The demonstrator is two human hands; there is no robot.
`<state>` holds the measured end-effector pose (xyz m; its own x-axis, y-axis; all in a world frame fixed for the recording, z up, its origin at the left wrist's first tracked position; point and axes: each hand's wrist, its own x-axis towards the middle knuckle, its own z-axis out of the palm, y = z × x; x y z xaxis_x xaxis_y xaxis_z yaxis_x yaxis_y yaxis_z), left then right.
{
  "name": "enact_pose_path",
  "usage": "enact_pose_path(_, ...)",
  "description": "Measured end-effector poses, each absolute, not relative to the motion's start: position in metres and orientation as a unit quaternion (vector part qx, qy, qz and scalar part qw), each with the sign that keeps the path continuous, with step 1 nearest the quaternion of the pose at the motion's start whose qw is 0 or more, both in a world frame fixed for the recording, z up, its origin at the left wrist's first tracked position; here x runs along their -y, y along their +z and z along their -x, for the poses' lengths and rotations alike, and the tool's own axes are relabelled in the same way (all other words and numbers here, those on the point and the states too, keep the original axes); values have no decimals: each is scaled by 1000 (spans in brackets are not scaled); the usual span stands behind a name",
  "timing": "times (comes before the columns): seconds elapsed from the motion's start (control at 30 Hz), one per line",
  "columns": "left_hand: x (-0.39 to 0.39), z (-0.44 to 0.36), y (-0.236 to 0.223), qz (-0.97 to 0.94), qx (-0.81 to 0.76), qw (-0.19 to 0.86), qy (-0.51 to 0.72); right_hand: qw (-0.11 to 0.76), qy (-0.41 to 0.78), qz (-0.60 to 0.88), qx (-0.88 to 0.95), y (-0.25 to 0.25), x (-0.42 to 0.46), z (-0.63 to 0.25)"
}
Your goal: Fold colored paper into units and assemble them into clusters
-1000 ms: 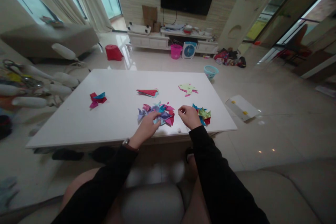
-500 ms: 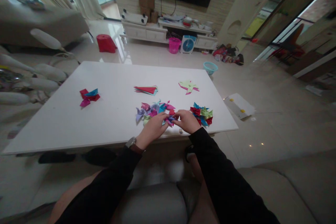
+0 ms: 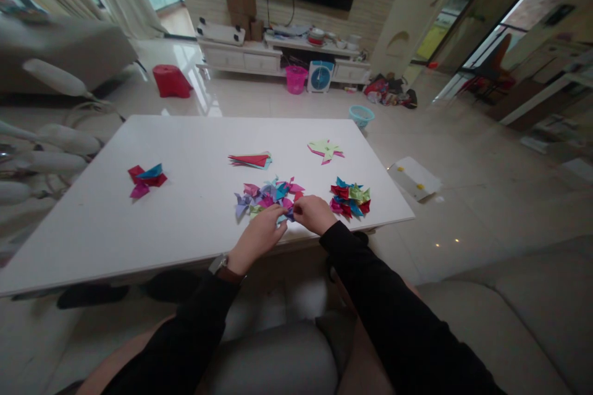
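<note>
Near the front edge of the white table (image 3: 194,210), my left hand (image 3: 260,233) and my right hand (image 3: 315,214) come together, fingers pinched around a small purple origami piece (image 3: 290,215). The fingers partly hide it. Right behind and beside my left hand lies a pile of folded paper cranes (image 3: 267,193) in pink, lilac, blue and green. To the right of my right hand sits another heap of folded paper pieces (image 3: 351,199) in red, blue and green. My left wrist wears a watch (image 3: 219,264).
Farther back on the table lie narrow folded red and teal papers (image 3: 251,160) and flat light green and pink folded papers (image 3: 326,150). At left are red, blue and magenta folded pieces (image 3: 147,179). A teal basket (image 3: 361,115) and a white board (image 3: 414,178) stand beyond the right edge.
The camera view has shifted, so the table scene sits a little farther left. Both hands stay together at the purple piece, their fingers slightly moved.
</note>
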<state>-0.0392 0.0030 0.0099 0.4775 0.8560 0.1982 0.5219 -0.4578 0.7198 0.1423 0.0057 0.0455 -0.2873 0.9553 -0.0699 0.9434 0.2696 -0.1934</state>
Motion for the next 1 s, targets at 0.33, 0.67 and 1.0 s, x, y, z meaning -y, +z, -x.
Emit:
enact_pose_path(0.33,-5,41,16,-805,-419,304,289,42,95,730,676,47,-24,-221)
enact_pose_path(0.67,-7,46,17,-815,-422,283,279,33,106,837,536,29,-29,-287)
enact_pose_path(1.0,-10,53,18,-808,-419,296,287,43,90,829,551,30,-38,-260)
